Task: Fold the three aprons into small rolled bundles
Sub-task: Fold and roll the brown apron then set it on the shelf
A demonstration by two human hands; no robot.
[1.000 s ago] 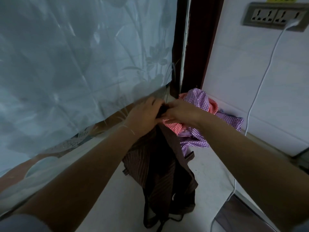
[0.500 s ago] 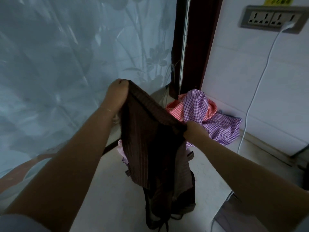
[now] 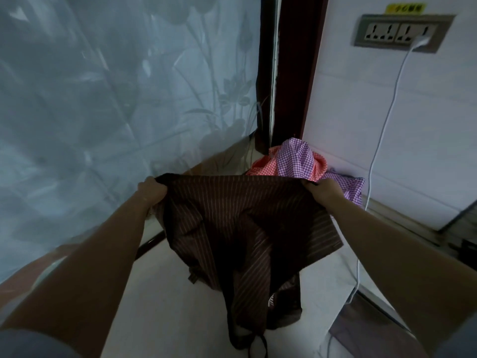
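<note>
At nine o'clock, a frosted glass panel [image 3: 103, 99] with a pale flower pattern fills the side of the view. Just below and inward of it, toward eight o'clock from the centre, the left hand [image 3: 151, 189] has its fingers curled tight round one upper corner of the brown striped apron [image 3: 240, 215]. That apron spreads taut between both hands across the middle, its top edge nearly level, and the rest hangs down toward six o'clock, where its folds and dark straps reach the pale floor [image 3: 160, 306]. Up at twelve o'clock stands a dark wooden door frame [image 3: 291, 73]. At its foot, toward one o'clock, the purple checked apron [image 3: 296, 158] lies crumpled on top of the red checked apron [image 3: 263, 165], both heaped in the corner just behind the stretched cloth. At three o'clock from the centre, the right hand [image 3: 324, 188] clenches the other upper corner of the brown apron, fingers closed on the fabric. Further toward two o'clock, a wall socket [image 3: 402, 33] holds a plug, and its white cable [image 3: 382, 140] trails down the white wall to the floor.
</note>
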